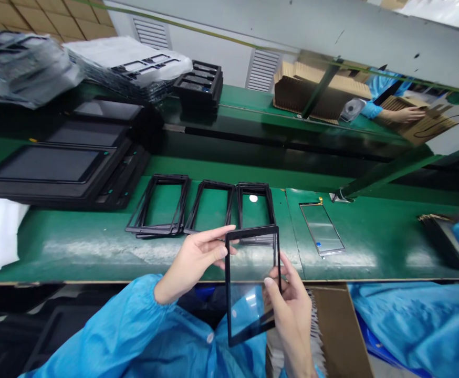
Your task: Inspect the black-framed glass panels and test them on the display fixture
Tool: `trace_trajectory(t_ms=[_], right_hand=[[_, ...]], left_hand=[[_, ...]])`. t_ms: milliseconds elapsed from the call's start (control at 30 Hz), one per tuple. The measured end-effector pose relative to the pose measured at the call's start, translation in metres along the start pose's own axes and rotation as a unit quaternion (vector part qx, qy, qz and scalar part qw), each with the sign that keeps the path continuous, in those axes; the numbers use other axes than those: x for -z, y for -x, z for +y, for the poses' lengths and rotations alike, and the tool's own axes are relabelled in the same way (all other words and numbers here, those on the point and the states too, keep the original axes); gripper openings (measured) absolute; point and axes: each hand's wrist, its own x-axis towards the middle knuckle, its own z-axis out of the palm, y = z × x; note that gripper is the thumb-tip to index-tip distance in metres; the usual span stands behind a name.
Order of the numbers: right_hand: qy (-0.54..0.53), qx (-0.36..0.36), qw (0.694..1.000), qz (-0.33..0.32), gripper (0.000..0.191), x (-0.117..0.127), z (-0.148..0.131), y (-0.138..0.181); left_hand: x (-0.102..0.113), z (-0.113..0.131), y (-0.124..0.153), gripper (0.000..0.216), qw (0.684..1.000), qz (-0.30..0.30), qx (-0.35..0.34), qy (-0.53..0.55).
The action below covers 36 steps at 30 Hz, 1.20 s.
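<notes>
A clear glass touch panel with a black border [249, 315] is held upright, slightly tilted, in front of the bench edge. My left hand [198, 257] pinches its upper left edge between thumb and fingers. On the right side my right hand [290, 304] grips it, thumb on the front face and fingers behind. Just beyond lie three stacks of black rectangular frames: a left stack [169, 229], a middle stack [200, 205] and a right stack [271, 205], partly hidden by the panel. A second glass panel [326, 231] lies flat to the right, with a small blue tab.
Black trays with dark screens [44, 164] are piled at the left. Bagged frames [135, 58] and a black bin [200, 84] stand on the rear shelf, near cardboard dividers [316, 89]. A green post [387, 170] crosses at right. A co-worker's hand [405, 114] is beyond.
</notes>
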Motion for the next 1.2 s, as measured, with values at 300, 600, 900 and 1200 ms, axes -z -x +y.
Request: trace_trajectory(t_ms=[300, 600, 900, 1200], right_hand=[[-0.003, -0.007, 1.000, 0.013, 0.069, -0.005, -0.005, 0.002], [0.002, 0.007, 1.000, 0.018, 0.074, -0.006, 0.000, 0.003], [0.111, 0.089, 0.990, 0.020, 0.067, 0.001, 0.015, 0.000], [0.080, 0.122, 0.987, -0.059, 0.045, 0.012, -0.049, -0.026]], left_hand=[[0.002, -0.001, 0.000, 0.053, 1.000, 0.005, 0.003, -0.010], [-0.001, 0.000, 0.002, 0.051, 1.000, 0.009, 0.001, -0.003], [-0.004, 0.003, 0.005, 0.051, 0.999, 0.026, 0.004, -0.030], [-0.004, 0.021, 0.021, 0.040, 0.989, 0.017, -0.017, -0.149]])
